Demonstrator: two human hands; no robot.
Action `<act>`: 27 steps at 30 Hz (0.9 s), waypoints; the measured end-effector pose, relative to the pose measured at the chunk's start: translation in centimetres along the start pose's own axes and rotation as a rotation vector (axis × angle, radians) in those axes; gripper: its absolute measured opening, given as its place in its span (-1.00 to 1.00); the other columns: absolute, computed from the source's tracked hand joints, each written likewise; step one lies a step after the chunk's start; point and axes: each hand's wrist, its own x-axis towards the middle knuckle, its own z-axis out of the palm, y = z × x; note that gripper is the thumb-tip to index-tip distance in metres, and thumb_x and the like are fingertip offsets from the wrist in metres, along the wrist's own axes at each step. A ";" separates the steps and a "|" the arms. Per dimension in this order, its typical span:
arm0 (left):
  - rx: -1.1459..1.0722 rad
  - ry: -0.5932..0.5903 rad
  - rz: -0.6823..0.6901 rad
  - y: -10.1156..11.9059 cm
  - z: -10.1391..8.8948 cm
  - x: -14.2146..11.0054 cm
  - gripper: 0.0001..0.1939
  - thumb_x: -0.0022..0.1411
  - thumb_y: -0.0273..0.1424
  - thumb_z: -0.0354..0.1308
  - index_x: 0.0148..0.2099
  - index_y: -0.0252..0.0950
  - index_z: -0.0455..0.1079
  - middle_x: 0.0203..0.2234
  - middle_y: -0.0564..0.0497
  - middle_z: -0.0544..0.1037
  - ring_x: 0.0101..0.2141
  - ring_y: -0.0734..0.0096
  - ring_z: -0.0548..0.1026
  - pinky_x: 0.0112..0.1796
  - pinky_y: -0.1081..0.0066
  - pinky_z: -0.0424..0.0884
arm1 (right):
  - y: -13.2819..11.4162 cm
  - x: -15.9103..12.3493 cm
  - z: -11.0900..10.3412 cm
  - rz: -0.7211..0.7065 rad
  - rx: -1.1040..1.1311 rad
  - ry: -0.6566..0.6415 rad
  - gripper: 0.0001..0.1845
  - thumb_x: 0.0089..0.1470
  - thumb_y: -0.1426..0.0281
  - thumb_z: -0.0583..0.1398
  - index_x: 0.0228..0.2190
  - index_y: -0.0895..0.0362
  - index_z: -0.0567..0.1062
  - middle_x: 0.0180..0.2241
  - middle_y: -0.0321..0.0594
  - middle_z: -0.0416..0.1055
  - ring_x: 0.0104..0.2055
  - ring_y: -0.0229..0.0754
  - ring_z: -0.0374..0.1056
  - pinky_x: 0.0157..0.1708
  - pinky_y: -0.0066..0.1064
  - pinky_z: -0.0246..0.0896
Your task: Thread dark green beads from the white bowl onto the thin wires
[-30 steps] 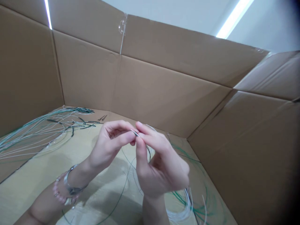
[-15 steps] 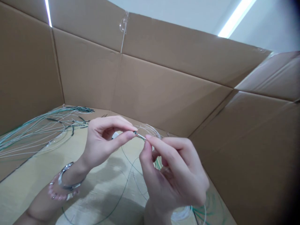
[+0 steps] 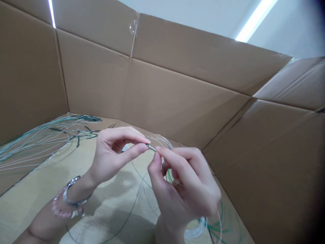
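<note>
Left hand [image 3: 114,156] and right hand [image 3: 184,193] both grasp a metal wire tip [image 3: 151,147] between clenched fingers [image 3: 134,135], centre of the cardboard box [image 3: 182,101], its ends partly hidden by them. Loose wires [image 3: 33,150] lie far left.

No text, labels or numbers can be read on the cardboard box [image 3: 177,98] or wires [image 3: 30,155].

Pale cardboard box floor [image 3: 33,205], loose bundle of thin pale-green wires [image 3: 38,149], coiled green wires [image 3: 218,227]
</note>
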 end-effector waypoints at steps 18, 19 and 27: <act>0.001 -0.014 0.020 0.0 -0.1 0.0 -0.84 0.03 -0.58 0.30 -0.38 -0.20 0.57 -0.52 0.06 0.59 -0.47 0.52 0.52 -0.45 0.58 0.45 | -0.1 0.0 0.0 0.006 0.022 0.001 -0.82 -0.08 0.63 0.25 -0.45 0.10 0.48 -0.54 -0.41 0.29 -0.59 -0.48 0.17 -0.64 -0.63 0.21; 0.002 -0.016 0.023 0.0 -0.1 0.0 -0.85 0.03 -0.58 0.30 -0.38 -0.20 0.57 -0.52 0.06 0.59 -0.47 0.52 0.52 -0.45 0.58 0.45 | 0.0 0.0 0.0 0.009 0.025 -0.001 -0.82 -0.08 0.63 0.25 -0.45 0.10 0.48 -0.54 -0.41 0.29 -0.58 -0.48 0.17 -0.64 -0.64 0.21; 0.015 -0.042 0.072 -0.1 -0.2 0.2 -0.84 0.04 -0.61 0.28 -0.37 -0.24 0.55 -0.51 0.07 0.58 -0.47 0.55 0.52 -0.44 0.62 0.46 | -0.1 0.1 -0.2 0.018 0.024 0.013 -0.81 -0.07 0.63 0.25 -0.44 0.10 0.48 -0.55 -0.42 0.30 -0.59 -0.49 0.17 -0.64 -0.63 0.19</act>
